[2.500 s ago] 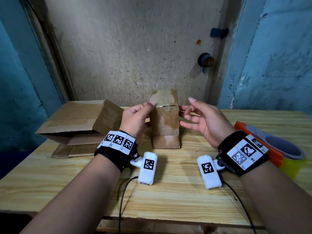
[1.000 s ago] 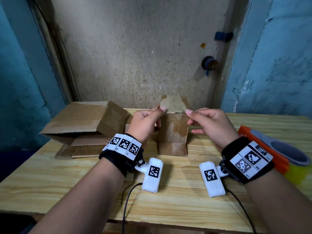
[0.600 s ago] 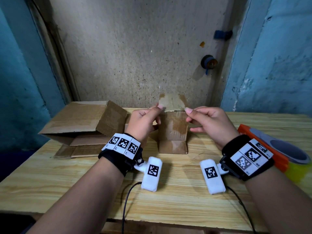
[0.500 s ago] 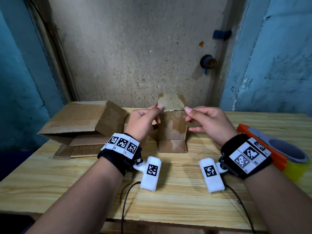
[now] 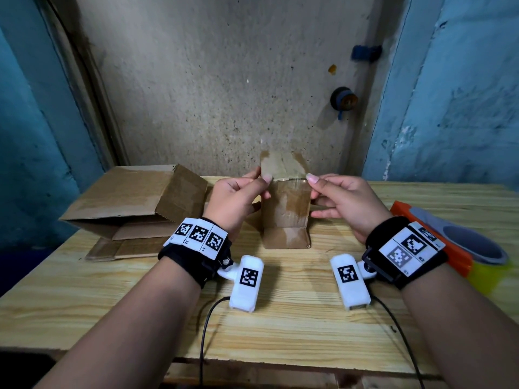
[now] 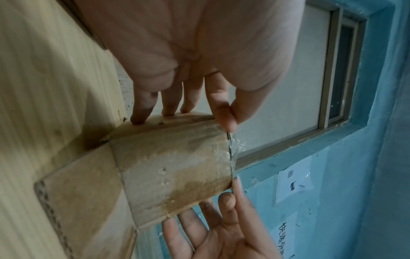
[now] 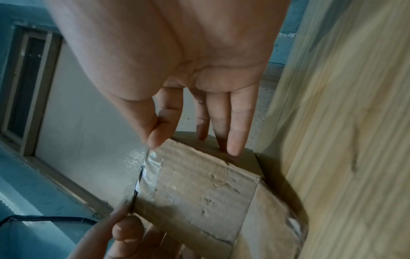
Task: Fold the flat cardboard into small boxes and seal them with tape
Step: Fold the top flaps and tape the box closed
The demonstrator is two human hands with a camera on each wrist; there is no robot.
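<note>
A small brown cardboard box (image 5: pixel 285 211) stands upright mid-table, its top flap (image 5: pixel 282 165) raised behind. A strip of clear tape (image 6: pixel 231 154) stretches along the box's top front edge. My left hand (image 5: pixel 262 179) pinches the strip's left end between thumb and forefinger, and its other fingers rest on the box's side (image 6: pixel 142 121). My right hand (image 5: pixel 310 179) pinches the right end of the tape (image 7: pixel 144 168), with two fingers against the box (image 7: pixel 204 184). A bottom flap lies forward on the table.
A larger, half-folded cardboard box (image 5: pixel 132 200) lies at the left on flat cardboard (image 5: pixel 120 248). An orange tape dispenser (image 5: pixel 438 242) with a yellowish roll (image 5: pixel 483 273) sits at the right. The wooden table (image 5: pixel 280 318) meets the wall just behind the box.
The right hand, open beside the box 2.5 s ago, now pinches the tape's right end. Both hands have held almost still over the last second.
</note>
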